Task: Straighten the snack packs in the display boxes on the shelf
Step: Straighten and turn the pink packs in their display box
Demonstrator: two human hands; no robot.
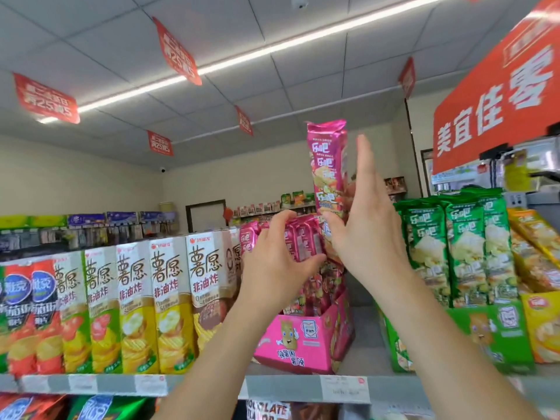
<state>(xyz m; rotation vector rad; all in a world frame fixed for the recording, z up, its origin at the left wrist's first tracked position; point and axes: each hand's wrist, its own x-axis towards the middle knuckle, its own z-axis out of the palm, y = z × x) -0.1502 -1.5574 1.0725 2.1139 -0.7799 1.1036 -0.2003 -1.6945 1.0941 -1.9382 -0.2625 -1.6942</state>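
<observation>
Standing pink pack [328,165], pinched by right hand [366,234]

Person, head-camera view: two limbs.
- Left hand [272,262]: bare, slender fingers.
- Right hand [366,234]: bare, long slender fingers.
- Left forearm [212,344]: bare from the wrist to the lower frame edge.
- Right forearm [439,328]: bare likewise.
- Nails: too blurred to describe.

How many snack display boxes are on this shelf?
3: the pink box in the middle, the green box to its right, the yellow box at the far right edge. More may be out of view.
</observation>
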